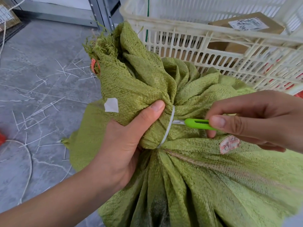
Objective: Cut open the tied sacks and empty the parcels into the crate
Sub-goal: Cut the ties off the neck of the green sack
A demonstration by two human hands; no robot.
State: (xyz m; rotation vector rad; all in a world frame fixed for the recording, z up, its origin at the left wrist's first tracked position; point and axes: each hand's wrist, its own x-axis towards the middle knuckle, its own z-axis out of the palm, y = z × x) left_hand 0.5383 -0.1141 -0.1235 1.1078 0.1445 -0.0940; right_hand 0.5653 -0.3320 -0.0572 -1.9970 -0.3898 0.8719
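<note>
My left fingers [157,106] clamp the sack's [213,177] gathered neck; right fingers [218,122] pinch the green cutter [199,124] against the zip tie [168,126]. I judge the tie uncut, and emptying into the crate [188,40] remains.

A: What colour is the sack [188,169]?
B: Olive green, in a coarse woven weave, with frayed green threads at its mouth. The tie [168,126] around the neck is white.
A: And the cutter [199,124]?
B: Bright lime green, lighter than the sack.
A: Any marks on the cloth?
B: A plain white sticker [111,105], and a pale label [229,144] with red print.
A: The crate [205,43]?
B: Cream, with a slotted grid pattern. The parcel [247,23] inside is brown with a white label.
A: The floor [41,66]?
B: Grey, veined like marble, strewn with white strips.
</note>
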